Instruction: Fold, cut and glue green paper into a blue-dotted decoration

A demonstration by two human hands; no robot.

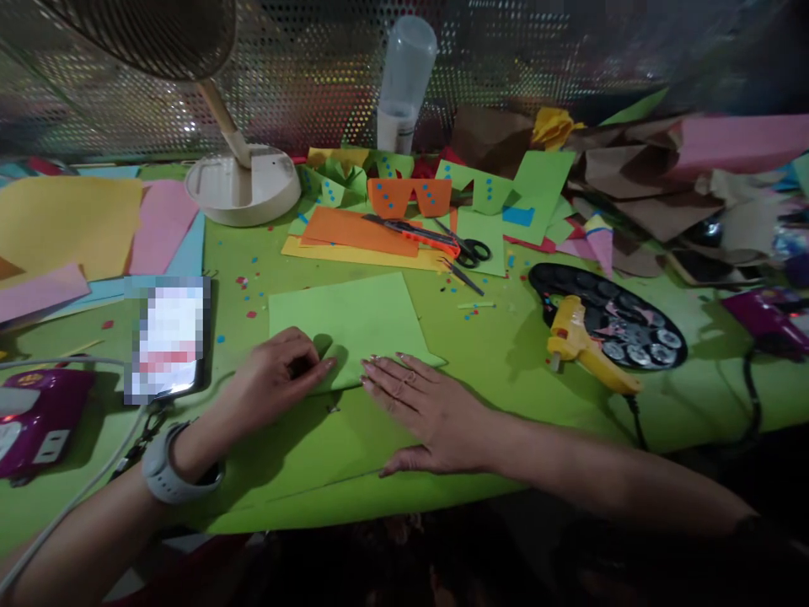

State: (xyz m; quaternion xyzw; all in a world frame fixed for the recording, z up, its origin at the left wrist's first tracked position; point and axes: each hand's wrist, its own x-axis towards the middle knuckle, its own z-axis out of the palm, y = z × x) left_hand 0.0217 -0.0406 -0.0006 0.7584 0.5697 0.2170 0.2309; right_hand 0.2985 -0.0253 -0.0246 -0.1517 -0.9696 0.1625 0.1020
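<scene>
Perforated metal (303, 105) stands behind a green table (468, 497), its back edge crowded with coloured paper (354, 228). Nearer the front edge, around the middle, lies a light-green sheet (354, 316). The left hand (275, 371) is loosely curled, its fingertips at the sheet's near edge (whether they pinch it, I cannot tell). The right hand (420, 409), flat and open, holds nothing, its fingertips on the sheet's near right part. Farther right, a yellow glue gun (591, 354) overlaps a black palette (556, 273).
</scene>
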